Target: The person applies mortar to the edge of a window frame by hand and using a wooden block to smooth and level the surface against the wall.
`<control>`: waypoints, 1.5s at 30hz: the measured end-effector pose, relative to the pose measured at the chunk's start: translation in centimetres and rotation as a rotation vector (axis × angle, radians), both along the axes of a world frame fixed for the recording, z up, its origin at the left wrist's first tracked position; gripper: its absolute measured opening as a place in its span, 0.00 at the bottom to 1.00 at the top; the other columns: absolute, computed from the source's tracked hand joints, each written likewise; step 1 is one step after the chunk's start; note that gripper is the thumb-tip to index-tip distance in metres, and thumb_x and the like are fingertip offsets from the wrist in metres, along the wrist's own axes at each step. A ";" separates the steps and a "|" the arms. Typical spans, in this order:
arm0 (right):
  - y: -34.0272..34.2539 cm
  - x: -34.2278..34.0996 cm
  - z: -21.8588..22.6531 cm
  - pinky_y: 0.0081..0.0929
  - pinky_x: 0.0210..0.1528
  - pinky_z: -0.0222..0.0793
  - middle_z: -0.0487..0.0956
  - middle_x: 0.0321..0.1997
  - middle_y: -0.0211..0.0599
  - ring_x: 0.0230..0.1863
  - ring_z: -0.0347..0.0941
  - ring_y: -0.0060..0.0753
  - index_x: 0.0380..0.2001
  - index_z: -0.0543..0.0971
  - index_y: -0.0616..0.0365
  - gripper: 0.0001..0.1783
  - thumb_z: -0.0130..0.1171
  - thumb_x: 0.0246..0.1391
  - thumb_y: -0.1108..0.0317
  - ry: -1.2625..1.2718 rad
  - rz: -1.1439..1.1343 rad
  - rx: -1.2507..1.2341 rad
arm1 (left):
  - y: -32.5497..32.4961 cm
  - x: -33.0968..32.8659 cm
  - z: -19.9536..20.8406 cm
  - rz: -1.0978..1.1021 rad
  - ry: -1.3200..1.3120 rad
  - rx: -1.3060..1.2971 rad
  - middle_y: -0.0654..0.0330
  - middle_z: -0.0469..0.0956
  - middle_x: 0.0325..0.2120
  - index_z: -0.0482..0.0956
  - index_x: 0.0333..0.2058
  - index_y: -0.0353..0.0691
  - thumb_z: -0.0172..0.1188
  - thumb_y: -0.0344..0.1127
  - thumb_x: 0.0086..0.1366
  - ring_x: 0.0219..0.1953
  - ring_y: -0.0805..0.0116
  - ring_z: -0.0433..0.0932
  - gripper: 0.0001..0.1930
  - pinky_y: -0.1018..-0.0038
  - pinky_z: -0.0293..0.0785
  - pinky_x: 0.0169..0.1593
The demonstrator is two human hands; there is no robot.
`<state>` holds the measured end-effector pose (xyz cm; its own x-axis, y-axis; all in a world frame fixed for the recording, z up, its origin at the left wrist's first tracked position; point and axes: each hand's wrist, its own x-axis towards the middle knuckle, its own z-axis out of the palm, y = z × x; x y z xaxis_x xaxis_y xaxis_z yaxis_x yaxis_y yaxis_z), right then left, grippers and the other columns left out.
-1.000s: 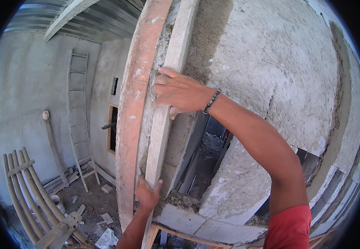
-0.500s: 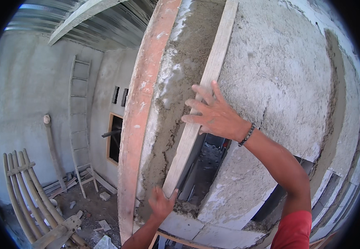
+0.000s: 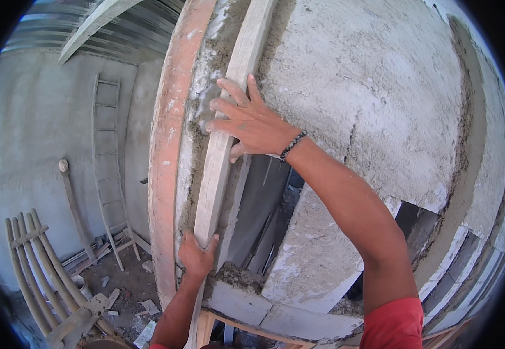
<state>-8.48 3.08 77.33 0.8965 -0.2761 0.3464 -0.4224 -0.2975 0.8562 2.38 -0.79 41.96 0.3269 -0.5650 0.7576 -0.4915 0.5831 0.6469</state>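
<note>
A long pale wooden batten (image 3: 213,186) lies slantwise against a wall edge, over a strip of grey mortar (image 3: 215,53). My left hand (image 3: 196,256) is closed round its lower part, thumb on the right side. Higher up, my right hand (image 3: 253,123) grips the same batten, fingers spread across its face and thumb at the right edge. A reddish board (image 3: 171,139) stands upright along the wall's left edge, just left of the batten. Much of the mortar is hidden behind the batten and my hands.
Right of the batten, an opening (image 3: 264,203) breaks the rough plastered wall (image 3: 369,93). Another mortar strip (image 3: 468,116) runs down further right. At the left are a wooden ladder (image 3: 107,145), a rack of poles (image 3: 37,262), a bucket (image 3: 80,285) and rubble on the floor.
The batten has moved left over the mortar strip, closer to the reddish board, with both hands still on it. The view has also shifted a little.
</note>
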 end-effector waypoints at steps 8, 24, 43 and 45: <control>2.4 -1.4 -1.2 0.83 0.69 0.43 0.68 0.62 0.37 0.76 0.45 0.52 0.49 0.81 0.40 0.39 0.80 0.27 0.47 0.025 -0.075 0.036 | 1.8 -1.0 -1.2 0.000 -0.027 -0.041 0.39 0.75 0.23 0.72 0.33 0.30 0.70 0.56 0.57 0.28 0.34 0.77 0.29 0.47 0.71 0.34; 2.2 -1.0 -0.7 0.84 0.71 0.34 0.69 0.61 0.36 0.76 0.46 0.50 0.49 0.81 0.38 0.39 0.82 0.26 0.52 0.003 -0.101 0.078 | 1.8 -0.6 -0.4 -0.095 -0.059 0.044 0.37 0.76 0.29 0.72 0.37 0.29 0.71 0.53 0.57 0.33 0.34 0.78 0.29 0.48 0.73 0.37; -2.2 1.7 1.1 0.82 0.72 0.34 0.68 0.65 0.30 0.77 0.48 0.44 0.53 0.79 0.35 0.42 0.79 0.27 0.45 0.167 0.086 -0.155 | -0.8 0.9 -0.2 -0.003 0.014 -0.057 0.40 0.75 0.24 0.72 0.32 0.30 0.72 0.57 0.56 0.28 0.36 0.77 0.31 0.51 0.72 0.32; -0.6 2.1 -0.3 0.74 0.71 0.42 0.68 0.67 0.42 0.76 0.47 0.56 0.58 0.78 0.43 0.42 0.76 0.36 0.45 0.106 -0.109 0.032 | -2.3 0.5 -2.2 -0.060 0.017 0.002 0.42 0.75 0.24 0.72 0.32 0.32 0.74 0.56 0.54 0.28 0.37 0.77 0.30 0.50 0.71 0.31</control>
